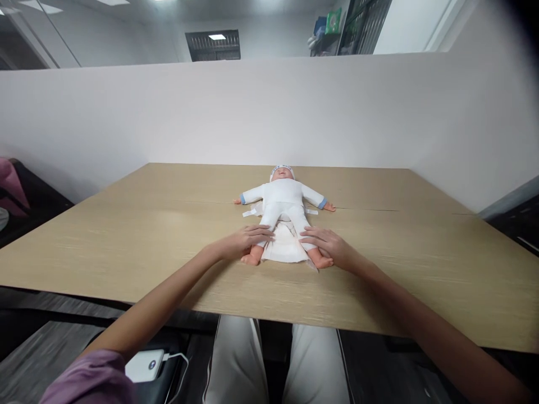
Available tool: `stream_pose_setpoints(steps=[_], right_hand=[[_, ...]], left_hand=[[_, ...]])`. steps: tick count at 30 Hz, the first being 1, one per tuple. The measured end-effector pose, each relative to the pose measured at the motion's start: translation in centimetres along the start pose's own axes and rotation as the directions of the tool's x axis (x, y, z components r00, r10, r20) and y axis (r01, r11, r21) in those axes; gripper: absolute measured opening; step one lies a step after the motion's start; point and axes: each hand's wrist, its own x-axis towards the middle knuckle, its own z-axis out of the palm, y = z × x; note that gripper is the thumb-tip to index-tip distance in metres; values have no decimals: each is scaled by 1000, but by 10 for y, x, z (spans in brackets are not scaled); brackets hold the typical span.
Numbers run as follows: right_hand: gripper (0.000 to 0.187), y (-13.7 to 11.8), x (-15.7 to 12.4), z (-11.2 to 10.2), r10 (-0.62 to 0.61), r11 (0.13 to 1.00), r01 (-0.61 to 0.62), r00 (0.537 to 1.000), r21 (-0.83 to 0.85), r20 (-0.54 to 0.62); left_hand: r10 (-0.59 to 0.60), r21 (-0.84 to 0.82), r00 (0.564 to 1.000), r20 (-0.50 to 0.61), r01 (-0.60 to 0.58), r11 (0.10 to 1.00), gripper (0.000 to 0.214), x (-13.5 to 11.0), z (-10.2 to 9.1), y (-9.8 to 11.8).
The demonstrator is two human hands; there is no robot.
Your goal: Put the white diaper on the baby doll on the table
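A baby doll (283, 193) in a white outfit with blue cuffs and a cap lies on its back, head toward the far side, arms spread. Beneath its hips and between its legs is an unfolded white diaper (285, 247), its tabs sticking out on both sides at the waist. My left hand (248, 238) rests on the doll's lower leg at the left, fingers stretched out. On the other lower leg lies my right hand (326, 242), its fingers also extended. Both bare feet of the doll show beside my hands.
The doll lies on a wooden table (126, 235) with a white partition (252, 112) behind it. Below the near edge, a white power bank (145, 366) with a cable sits at the left. A pink item (12, 185) is on a dark chair at far left.
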Motion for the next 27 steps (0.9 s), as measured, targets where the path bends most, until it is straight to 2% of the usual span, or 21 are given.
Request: stream_pose_setpoints(steps=[4, 7, 8, 10, 12, 14, 16, 18, 19, 22, 25, 27], right_hand=[[47, 1, 2, -10, 93, 982, -101, 994, 158, 57], [46, -7, 7, -17, 199, 944, -208, 978, 255, 61], [44, -14, 9, -18, 224, 942, -231, 973, 243, 58], [47, -30, 13, -16, 238, 960, -242, 970, 139, 45], [65, -47, 15, -9, 223, 975, -223, 974, -12, 28], [72, -58, 17, 1, 223, 968, -222, 975, -115, -3], [54, -61, 20, 8, 246, 958, -248, 969, -145, -29], [38, -55, 25, 11, 275, 953, -280, 960, -117, -56], [36, -49, 29, 10, 292, 951, -298, 954, -88, -71], [35, -27, 47, 3, 349, 937, -346, 920, 51, -180], [38, 1, 76, -5, 399, 914, -346, 857, 212, -325], [38, 22, 98, -7, 502, 851, -392, 802, 350, -324]], left_hand=[[-38, -64, 999, 25, 40, 997, 55, 2, -8, 7], [-153, -63, 988, 10, 154, 986, 47, 3, -9, 20], [-188, -50, 982, -4, 187, 981, 47, 4, -7, 25], [-222, -1, 974, -37, 222, 975, 62, 7, 2, 33], [-231, 69, 970, -77, 236, 969, 70, 10, 15, 36], [-236, 143, 965, -117, 252, 957, 58, 13, 26, 36], [-240, 192, 960, -145, 265, 945, 38, 16, 31, 34], [-252, 182, 951, -179, 284, 941, 20, 21, 29, 30], [-264, 149, 943, -203, 296, 943, 19, 25, 24, 28], [-298, -14, 891, -343, 312, 950, 28, 42, 4, 18], [-331, -158, 816, -474, 291, 943, 34, 68, -19, -2], [-425, -321, 777, -464, 300, 898, 33, 88, -30, -20]])
